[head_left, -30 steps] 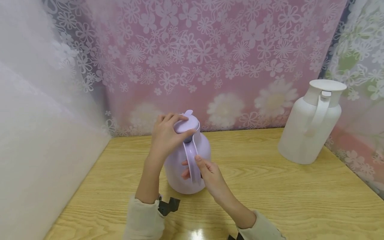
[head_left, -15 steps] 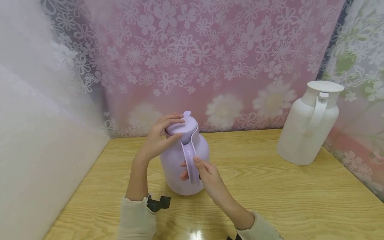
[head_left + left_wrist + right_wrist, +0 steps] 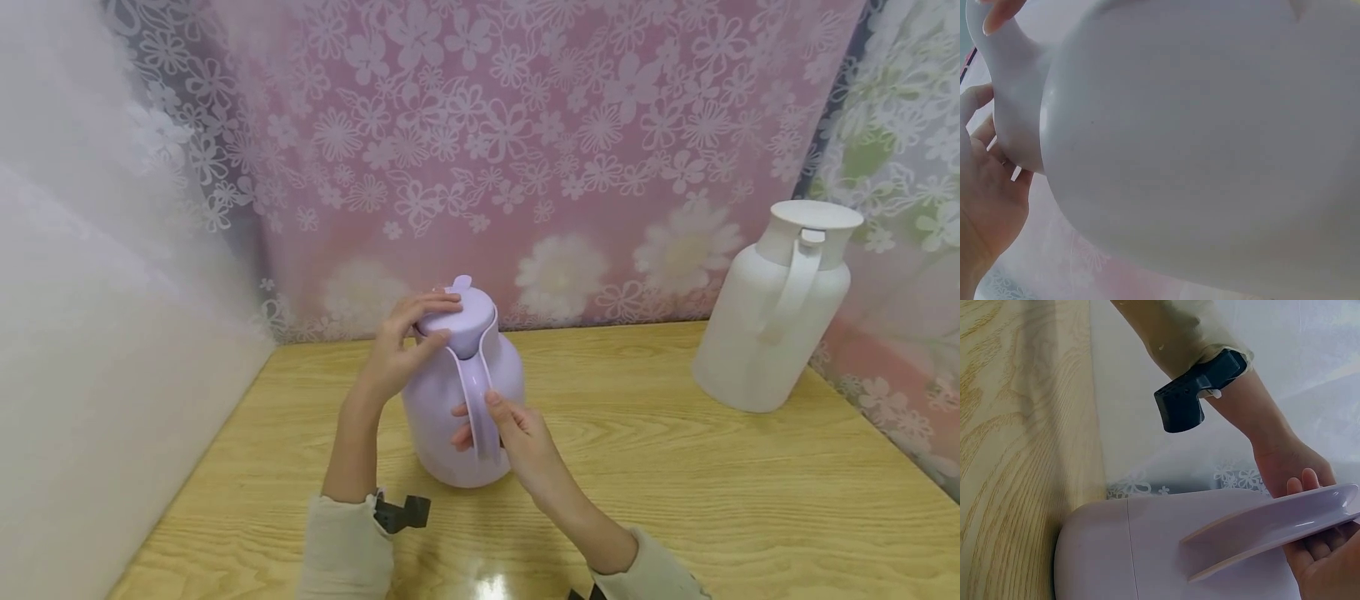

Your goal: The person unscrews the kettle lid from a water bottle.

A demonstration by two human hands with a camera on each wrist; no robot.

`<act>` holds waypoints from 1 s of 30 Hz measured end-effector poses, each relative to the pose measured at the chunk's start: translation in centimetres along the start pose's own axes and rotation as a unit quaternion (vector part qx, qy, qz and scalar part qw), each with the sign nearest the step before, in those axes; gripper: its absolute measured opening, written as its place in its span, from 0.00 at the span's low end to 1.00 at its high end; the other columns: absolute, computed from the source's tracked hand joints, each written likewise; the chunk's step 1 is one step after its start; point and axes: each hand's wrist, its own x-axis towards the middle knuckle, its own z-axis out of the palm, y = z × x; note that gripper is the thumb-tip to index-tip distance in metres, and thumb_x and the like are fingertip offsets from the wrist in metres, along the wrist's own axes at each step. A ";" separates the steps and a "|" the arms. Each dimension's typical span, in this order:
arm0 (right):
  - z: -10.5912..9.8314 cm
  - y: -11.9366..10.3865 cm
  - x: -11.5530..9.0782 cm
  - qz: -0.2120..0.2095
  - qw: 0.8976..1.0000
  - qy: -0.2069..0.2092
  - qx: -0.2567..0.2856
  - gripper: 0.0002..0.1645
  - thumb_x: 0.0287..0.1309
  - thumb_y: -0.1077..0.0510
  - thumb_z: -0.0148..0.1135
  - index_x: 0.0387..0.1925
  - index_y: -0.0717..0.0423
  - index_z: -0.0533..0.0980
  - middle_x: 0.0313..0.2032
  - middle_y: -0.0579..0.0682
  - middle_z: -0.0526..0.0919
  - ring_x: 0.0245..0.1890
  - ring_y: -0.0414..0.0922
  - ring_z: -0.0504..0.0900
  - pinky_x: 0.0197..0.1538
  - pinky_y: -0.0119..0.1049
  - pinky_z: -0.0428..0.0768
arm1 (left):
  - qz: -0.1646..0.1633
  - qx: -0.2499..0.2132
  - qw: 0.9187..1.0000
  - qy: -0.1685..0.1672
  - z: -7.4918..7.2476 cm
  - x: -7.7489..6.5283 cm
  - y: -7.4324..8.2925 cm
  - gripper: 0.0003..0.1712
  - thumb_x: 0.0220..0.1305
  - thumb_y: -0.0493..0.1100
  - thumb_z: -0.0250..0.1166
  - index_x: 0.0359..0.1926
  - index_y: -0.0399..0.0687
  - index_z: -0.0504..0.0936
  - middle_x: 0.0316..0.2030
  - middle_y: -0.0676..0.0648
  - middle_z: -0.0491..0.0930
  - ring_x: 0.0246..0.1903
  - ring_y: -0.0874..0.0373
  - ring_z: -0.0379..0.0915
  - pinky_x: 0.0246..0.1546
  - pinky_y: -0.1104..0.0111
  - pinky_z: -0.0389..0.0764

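On the wooden table (image 3: 637, 475), we had hold of the purple jug (image 3: 506, 375).
Our left hand (image 3: 396, 346) was half-curled over the lid (image 3: 472, 317), thumb by its near edge, while our right hand (image 3: 528, 446) was wrapped round the handle (image 3: 474, 383). Jug stood upright in front of the flowery backdrop (image 3: 585, 125), with a white jug (image 3: 776, 312) off to its right, well apart.
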 end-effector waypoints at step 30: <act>0.1 -0.1 -0.1 -0.001 1.000 0.007 0.003 0.30 0.72 0.49 0.35 0.41 0.67 0.78 0.27 0.59 0.83 0.31 0.51 0.82 0.41 0.39 0.77 | -0.077 0.153 0.981 0.086 1.4 0.2 1.3 0.14 0.56 0.46 0.67 0.43 0.49 0.82 0.47 0.52 0.77 0.48 0.57 0.63 0.46 0.61 0.67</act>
